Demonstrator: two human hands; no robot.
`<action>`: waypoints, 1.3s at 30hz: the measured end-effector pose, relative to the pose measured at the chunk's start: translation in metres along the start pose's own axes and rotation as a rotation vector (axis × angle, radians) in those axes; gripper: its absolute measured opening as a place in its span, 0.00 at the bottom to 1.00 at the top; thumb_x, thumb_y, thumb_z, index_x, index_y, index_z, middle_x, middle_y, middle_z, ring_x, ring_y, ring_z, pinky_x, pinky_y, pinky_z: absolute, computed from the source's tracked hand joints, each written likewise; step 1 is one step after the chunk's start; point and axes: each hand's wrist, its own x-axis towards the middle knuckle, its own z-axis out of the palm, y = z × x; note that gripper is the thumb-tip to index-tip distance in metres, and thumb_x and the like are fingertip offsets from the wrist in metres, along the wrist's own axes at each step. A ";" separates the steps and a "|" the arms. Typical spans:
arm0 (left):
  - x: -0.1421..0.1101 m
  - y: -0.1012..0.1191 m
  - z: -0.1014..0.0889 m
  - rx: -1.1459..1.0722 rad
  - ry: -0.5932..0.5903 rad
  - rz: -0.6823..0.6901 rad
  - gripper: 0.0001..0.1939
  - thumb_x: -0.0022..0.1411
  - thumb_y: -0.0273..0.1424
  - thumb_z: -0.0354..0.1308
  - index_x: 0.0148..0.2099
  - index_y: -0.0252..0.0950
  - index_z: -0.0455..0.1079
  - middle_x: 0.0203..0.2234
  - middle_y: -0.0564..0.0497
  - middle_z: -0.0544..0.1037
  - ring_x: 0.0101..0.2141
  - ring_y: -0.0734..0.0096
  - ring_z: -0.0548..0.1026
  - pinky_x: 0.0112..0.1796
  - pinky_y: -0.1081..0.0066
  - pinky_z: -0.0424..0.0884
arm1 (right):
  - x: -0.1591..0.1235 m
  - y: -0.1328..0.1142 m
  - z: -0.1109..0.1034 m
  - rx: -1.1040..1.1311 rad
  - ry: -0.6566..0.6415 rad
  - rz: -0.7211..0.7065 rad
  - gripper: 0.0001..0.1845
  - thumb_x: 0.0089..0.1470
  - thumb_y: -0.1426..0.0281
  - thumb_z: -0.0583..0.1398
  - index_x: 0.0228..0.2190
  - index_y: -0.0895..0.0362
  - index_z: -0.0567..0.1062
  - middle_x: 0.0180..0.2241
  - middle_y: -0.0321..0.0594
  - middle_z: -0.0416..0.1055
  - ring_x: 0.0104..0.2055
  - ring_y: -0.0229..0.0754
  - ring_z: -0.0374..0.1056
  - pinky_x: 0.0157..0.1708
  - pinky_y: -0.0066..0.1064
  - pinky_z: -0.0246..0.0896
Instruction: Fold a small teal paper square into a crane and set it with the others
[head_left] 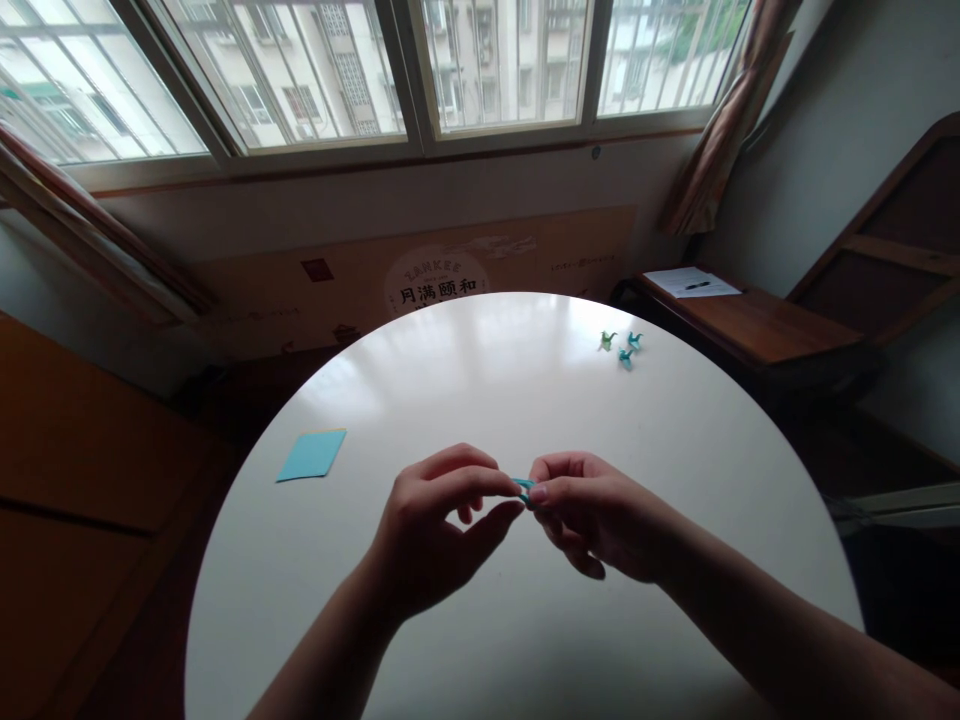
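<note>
Over the middle of the white round table, both hands meet at a small piece of folded teal paper. My right hand pinches its right end between thumb and index finger, the other fingers curled below. My left hand has its index finger and thumb tips at the paper's left end, where two thin layers stand apart. Most of the paper is hidden behind the fingertips. A stack of square light-blue paper lies left of my hands. Three small folded paper cranes stand at the far right of the table, green and teal.
Beyond the table stand a wall with a printed cardboard panel and a barred window. To the right, a wooden side table carries a white paper sheet with a dark pen. An orange-brown cabinet is at left.
</note>
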 end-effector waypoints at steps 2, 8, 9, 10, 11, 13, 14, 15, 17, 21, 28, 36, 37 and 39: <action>-0.001 0.000 -0.002 0.069 -0.019 0.037 0.09 0.58 0.19 0.64 0.38 0.37 0.76 0.30 0.51 0.76 0.25 0.78 0.72 0.24 0.77 0.70 | 0.000 0.001 -0.001 -0.033 0.019 -0.004 0.14 0.50 0.65 0.70 0.27 0.59 0.71 0.17 0.28 0.62 0.15 0.30 0.56 0.10 0.18 0.54; -0.003 0.000 -0.009 0.265 -0.053 0.138 0.08 0.59 0.19 0.63 0.38 0.38 0.75 0.32 0.50 0.77 0.30 0.72 0.75 0.31 0.73 0.71 | 0.000 0.000 -0.003 -0.112 0.041 -0.015 0.13 0.49 0.65 0.70 0.28 0.59 0.73 0.17 0.28 0.62 0.15 0.29 0.55 0.10 0.17 0.54; -0.003 0.000 -0.009 0.285 -0.067 0.149 0.08 0.60 0.19 0.62 0.38 0.38 0.75 0.32 0.50 0.77 0.30 0.72 0.75 0.31 0.73 0.71 | -0.001 -0.001 -0.004 -0.125 0.034 -0.013 0.13 0.50 0.65 0.70 0.28 0.60 0.74 0.17 0.28 0.62 0.16 0.29 0.55 0.11 0.17 0.55; -0.003 0.001 -0.010 0.300 -0.086 0.154 0.08 0.60 0.19 0.62 0.38 0.37 0.74 0.32 0.50 0.77 0.31 0.72 0.74 0.31 0.72 0.70 | -0.001 -0.001 -0.004 -0.137 0.027 -0.010 0.13 0.50 0.65 0.70 0.29 0.60 0.74 0.17 0.28 0.62 0.16 0.28 0.55 0.11 0.17 0.55; -0.003 0.002 -0.011 0.313 -0.106 0.160 0.08 0.60 0.19 0.61 0.39 0.37 0.74 0.32 0.50 0.77 0.31 0.71 0.74 0.31 0.72 0.70 | -0.001 -0.002 -0.004 -0.147 0.022 -0.007 0.13 0.51 0.65 0.70 0.29 0.60 0.75 0.17 0.28 0.62 0.16 0.28 0.55 0.11 0.17 0.56; -0.003 0.004 -0.011 0.338 -0.144 0.168 0.08 0.61 0.19 0.60 0.40 0.37 0.73 0.32 0.50 0.76 0.31 0.71 0.73 0.31 0.72 0.69 | -0.002 -0.003 -0.005 -0.158 0.013 -0.001 0.13 0.51 0.65 0.70 0.30 0.60 0.76 0.17 0.29 0.63 0.16 0.28 0.56 0.11 0.17 0.57; -0.002 0.005 -0.012 0.354 -0.157 0.171 0.08 0.62 0.19 0.59 0.40 0.37 0.73 0.32 0.50 0.76 0.31 0.71 0.73 0.31 0.72 0.68 | -0.002 -0.003 -0.005 -0.158 0.005 0.004 0.13 0.51 0.65 0.70 0.31 0.61 0.76 0.18 0.29 0.64 0.16 0.28 0.57 0.11 0.17 0.58; -0.002 0.006 -0.012 0.373 -0.167 0.175 0.08 0.62 0.20 0.59 0.41 0.37 0.73 0.32 0.50 0.76 0.31 0.71 0.72 0.30 0.72 0.68 | -0.001 -0.003 -0.005 -0.157 -0.005 0.010 0.13 0.51 0.65 0.70 0.31 0.61 0.76 0.18 0.30 0.64 0.17 0.29 0.57 0.11 0.17 0.59; -0.002 0.008 -0.013 0.414 -0.183 0.186 0.08 0.63 0.20 0.58 0.41 0.37 0.73 0.33 0.50 0.76 0.30 0.72 0.71 0.29 0.73 0.66 | -0.001 -0.002 -0.005 -0.151 -0.022 0.018 0.12 0.52 0.64 0.69 0.32 0.61 0.76 0.18 0.30 0.65 0.16 0.28 0.57 0.11 0.17 0.60; -0.002 0.012 -0.013 0.477 -0.175 0.232 0.08 0.64 0.20 0.56 0.41 0.37 0.73 0.32 0.50 0.75 0.29 0.72 0.70 0.27 0.74 0.65 | 0.000 0.001 -0.005 -0.140 -0.022 -0.011 0.12 0.52 0.65 0.69 0.32 0.61 0.76 0.17 0.29 0.64 0.16 0.28 0.55 0.11 0.17 0.59; -0.002 0.011 -0.006 0.502 -0.078 0.290 0.08 0.62 0.17 0.59 0.41 0.34 0.72 0.30 0.49 0.75 0.28 0.72 0.70 0.27 0.73 0.65 | 0.000 0.005 -0.005 -0.205 0.063 -0.121 0.12 0.52 0.65 0.70 0.28 0.61 0.76 0.16 0.29 0.62 0.16 0.28 0.55 0.11 0.17 0.57; -0.005 0.005 0.001 0.309 0.162 0.099 0.08 0.60 0.18 0.63 0.39 0.36 0.74 0.33 0.51 0.75 0.30 0.74 0.73 0.29 0.75 0.71 | -0.002 0.006 0.000 -0.342 0.184 -0.327 0.10 0.54 0.67 0.67 0.26 0.60 0.75 0.18 0.30 0.64 0.16 0.29 0.58 0.11 0.19 0.56; -0.005 0.004 0.003 0.232 0.198 -0.009 0.06 0.60 0.20 0.63 0.38 0.36 0.74 0.33 0.51 0.75 0.29 0.75 0.73 0.27 0.76 0.71 | -0.002 0.006 0.000 -0.362 0.207 -0.349 0.09 0.54 0.67 0.67 0.27 0.60 0.76 0.18 0.30 0.64 0.16 0.29 0.58 0.11 0.19 0.56; -0.004 0.004 0.008 0.032 0.193 -0.242 0.02 0.62 0.26 0.64 0.38 0.36 0.76 0.34 0.50 0.75 0.28 0.75 0.73 0.21 0.78 0.69 | -0.003 0.006 0.002 -0.403 0.252 -0.399 0.08 0.54 0.69 0.66 0.27 0.60 0.76 0.19 0.30 0.64 0.16 0.29 0.57 0.12 0.19 0.56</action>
